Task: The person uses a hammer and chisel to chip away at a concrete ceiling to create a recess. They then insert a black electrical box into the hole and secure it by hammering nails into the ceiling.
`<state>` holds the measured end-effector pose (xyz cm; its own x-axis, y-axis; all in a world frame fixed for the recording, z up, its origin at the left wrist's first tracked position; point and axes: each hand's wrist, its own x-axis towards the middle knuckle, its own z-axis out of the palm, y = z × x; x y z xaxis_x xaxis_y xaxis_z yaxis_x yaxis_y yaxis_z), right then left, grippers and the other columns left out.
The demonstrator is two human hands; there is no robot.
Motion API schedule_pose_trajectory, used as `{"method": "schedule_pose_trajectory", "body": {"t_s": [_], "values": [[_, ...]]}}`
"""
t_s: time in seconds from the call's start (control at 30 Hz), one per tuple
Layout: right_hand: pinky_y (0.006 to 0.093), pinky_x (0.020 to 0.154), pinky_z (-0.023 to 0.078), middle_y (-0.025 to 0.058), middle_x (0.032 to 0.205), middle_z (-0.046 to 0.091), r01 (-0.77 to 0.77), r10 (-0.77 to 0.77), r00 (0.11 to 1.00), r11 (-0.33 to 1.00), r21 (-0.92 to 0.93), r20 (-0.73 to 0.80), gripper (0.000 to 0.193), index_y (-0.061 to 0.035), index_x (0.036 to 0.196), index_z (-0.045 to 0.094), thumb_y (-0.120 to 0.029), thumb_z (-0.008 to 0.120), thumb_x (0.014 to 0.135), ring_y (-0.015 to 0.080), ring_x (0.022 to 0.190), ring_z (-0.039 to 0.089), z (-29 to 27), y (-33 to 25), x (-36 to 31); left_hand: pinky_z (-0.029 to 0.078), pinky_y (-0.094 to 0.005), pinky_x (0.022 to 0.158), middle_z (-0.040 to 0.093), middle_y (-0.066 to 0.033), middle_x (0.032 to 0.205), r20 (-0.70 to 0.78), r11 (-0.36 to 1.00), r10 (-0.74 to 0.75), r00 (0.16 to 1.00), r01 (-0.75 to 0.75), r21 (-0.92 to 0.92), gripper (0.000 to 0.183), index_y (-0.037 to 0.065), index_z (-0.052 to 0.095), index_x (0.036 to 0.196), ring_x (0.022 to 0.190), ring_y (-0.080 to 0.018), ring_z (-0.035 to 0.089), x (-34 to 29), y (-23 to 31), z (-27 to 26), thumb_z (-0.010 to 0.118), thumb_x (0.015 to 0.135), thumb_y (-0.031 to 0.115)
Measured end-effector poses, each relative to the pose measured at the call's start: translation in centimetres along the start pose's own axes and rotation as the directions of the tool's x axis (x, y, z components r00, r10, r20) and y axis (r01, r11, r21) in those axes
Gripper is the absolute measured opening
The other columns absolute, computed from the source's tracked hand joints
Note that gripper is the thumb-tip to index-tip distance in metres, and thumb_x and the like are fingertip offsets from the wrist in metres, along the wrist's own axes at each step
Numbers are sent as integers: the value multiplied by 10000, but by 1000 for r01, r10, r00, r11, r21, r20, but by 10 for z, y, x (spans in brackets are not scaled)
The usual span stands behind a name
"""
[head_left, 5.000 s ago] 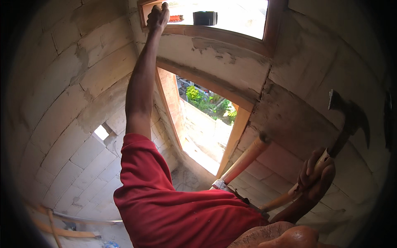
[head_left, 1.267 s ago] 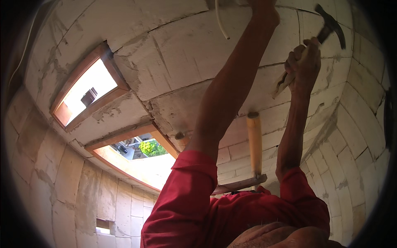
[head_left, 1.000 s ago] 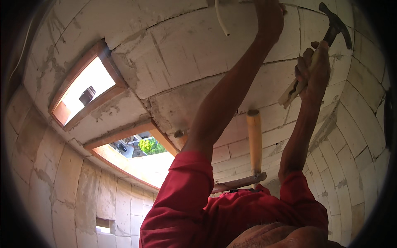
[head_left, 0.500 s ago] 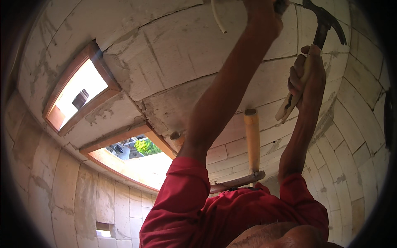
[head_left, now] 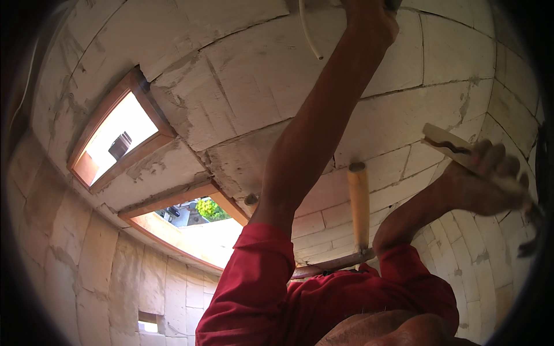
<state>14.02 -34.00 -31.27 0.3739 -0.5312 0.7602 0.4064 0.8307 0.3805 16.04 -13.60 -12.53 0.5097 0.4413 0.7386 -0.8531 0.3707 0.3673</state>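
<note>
My right hand (head_left: pixel 490 181) is closed round the pale, split handle of a claw hammer (head_left: pixel 447 140), out at the right side. The dark hammer head points down and right there, smeared by motion. My left arm reaches up to the pale block wall (head_left: pixel 248 69). At the top edge my left hand (head_left: pixel 372 14) is partly cut off, its fingers out of sight. A small dark piece of something shows beside it, too little to name.
A thin pale cable (head_left: pixel 310 37) hangs near my left hand. Two wood-framed openings (head_left: pixel 161 138) sit at the left. Below stand a round pole (head_left: pixel 359 207) and a wooden bar (head_left: pixel 332 263). Block walls close in on both sides.
My right hand has swung the hammer down and outward to the right, away from the wall near my left hand. My left arm has hardly moved; the view has shifted slightly.
</note>
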Motion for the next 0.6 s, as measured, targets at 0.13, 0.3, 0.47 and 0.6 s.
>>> {"method": "schedule_pose_trajectory", "body": {"t_s": [0.13,0.3,0.47,0.6], "values": [[333,635,526,24,810,522,18,-85,921,984,-178,-379,358,-103,1021,559,-422,404,1068,154,701,569,-15,65,-50,524,-388,756,399,-33,618,259,992,21,966,13,-127,259,91,414,867,607,-188,447,20,-11,-12,374,1088,220],[257,490,523,45,852,598,-640,702,675,402,-655,-228,412,-68,1182,513,-449,395,1081,110,582,572,61,73,-47,525,-416,872,395,-32,622,174,981,164,971,-180,75,349,104,413,767,628,-188,434,15,1,-29,388,1092,230],[244,401,464,24,746,543,-251,186,946,939,-235,-265,434,-97,1082,535,-510,404,1069,98,485,508,39,52,-11,522,-425,901,412,-26,646,211,994,77,974,-60,-88,317,98,425,797,648,-188,457,6,12,-17,396,1091,213],[225,382,369,-34,632,429,-569,505,821,689,-449,-266,352,-86,1006,506,-434,487,1056,74,439,411,79,73,-31,530,-394,806,443,-21,693,98,997,26,995,-18,-75,263,99,444,860,629,-182,463,18,6,-13,415,1087,229]]}}
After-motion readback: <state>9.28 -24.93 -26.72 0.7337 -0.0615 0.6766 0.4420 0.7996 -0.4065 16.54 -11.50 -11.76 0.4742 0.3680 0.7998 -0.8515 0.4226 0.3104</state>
